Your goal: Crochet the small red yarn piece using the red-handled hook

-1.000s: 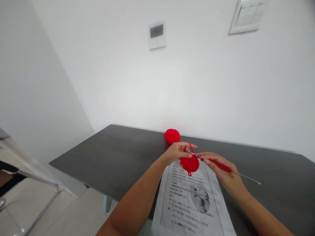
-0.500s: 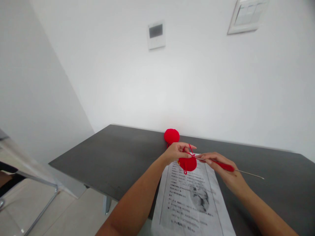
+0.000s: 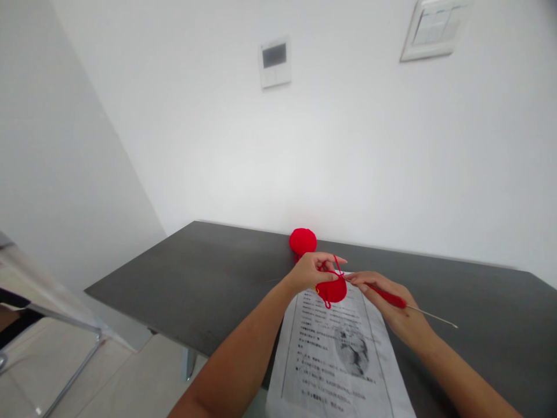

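Pinched in my left hand [image 3: 311,270] is a small round piece of red crochet [image 3: 332,289], with a loop of yarn hanging below it and a bit of yellow at its left edge. A red strand runs up over my left index finger. My right hand [image 3: 389,296] is closed around a crochet hook [image 3: 394,299] with a red grip; its metal tip meets the top edge of the crochet piece, and its other metal end sticks out to the right. Behind my left hand, a ball of red yarn [image 3: 303,241] rests on the table.
Under my hands lies a printed sheet [image 3: 335,360] with text and a picture, reaching past the near edge of the dark table [image 3: 209,273]. A white wall stands directly behind, bearing a panel [image 3: 275,62] and switches [image 3: 435,28]. A metal-framed chair [image 3: 65,319] is at left.
My right hand has shifted slightly left with the crochet hook, bringing the tip further in at the crochet's edge. The hook's far end dips lower. My left hand is almost unmoved.
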Demonstrator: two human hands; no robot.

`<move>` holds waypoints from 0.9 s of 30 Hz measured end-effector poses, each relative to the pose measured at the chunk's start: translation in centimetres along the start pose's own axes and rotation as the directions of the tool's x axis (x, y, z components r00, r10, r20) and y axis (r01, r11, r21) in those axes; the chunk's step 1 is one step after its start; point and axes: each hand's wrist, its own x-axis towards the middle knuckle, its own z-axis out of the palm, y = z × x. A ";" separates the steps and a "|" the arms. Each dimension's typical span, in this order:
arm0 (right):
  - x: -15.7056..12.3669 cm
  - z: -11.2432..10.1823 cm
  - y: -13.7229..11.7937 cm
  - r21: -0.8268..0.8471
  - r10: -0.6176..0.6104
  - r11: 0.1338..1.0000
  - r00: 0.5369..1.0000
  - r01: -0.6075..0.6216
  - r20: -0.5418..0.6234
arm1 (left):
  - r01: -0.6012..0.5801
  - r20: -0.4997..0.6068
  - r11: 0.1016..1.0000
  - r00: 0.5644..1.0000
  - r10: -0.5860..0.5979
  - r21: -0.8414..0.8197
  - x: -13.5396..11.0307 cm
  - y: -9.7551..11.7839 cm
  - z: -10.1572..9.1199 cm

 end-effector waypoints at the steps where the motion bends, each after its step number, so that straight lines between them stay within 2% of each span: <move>1: 0.0 0.0 0.0 -0.014 -0.007 1.000 1.000 0.007 0.001 | -0.006 -0.008 1.000 1.000 0.006 0.030 0.0 0.0 0.0; 4: 0.0 0.2 0.2 -0.058 -0.030 0.998 0.999 0.031 0.019 | -0.021 -0.022 0.996 1.000 0.023 0.082 -0.1 0.1 0.3; 8: 0.0 0.6 0.5 -0.074 -0.124 0.989 0.991 0.128 0.048 | -0.015 -0.002 0.998 1.000 0.015 0.053 -0.2 0.2 0.6; 13: 0.0 1.0 0.8 -0.105 -0.256 0.962 0.967 0.254 -0.012 | 0.018 -0.018 0.999 1.000 -0.019 -0.046 -0.1 0.4 0.7; 20: -0.3 0.9 1.1 -0.162 -0.283 0.947 0.959 0.278 -0.006 | 0.086 -0.039 0.970 0.995 -0.097 -0.226 0.2 0.6 0.8; 27: -0.3 0.9 0.8 -0.161 -0.330 0.932 0.944 0.325 -0.008 | 0.127 -0.014 0.943 0.990 -0.138 -0.309 0.0 0.9 0.8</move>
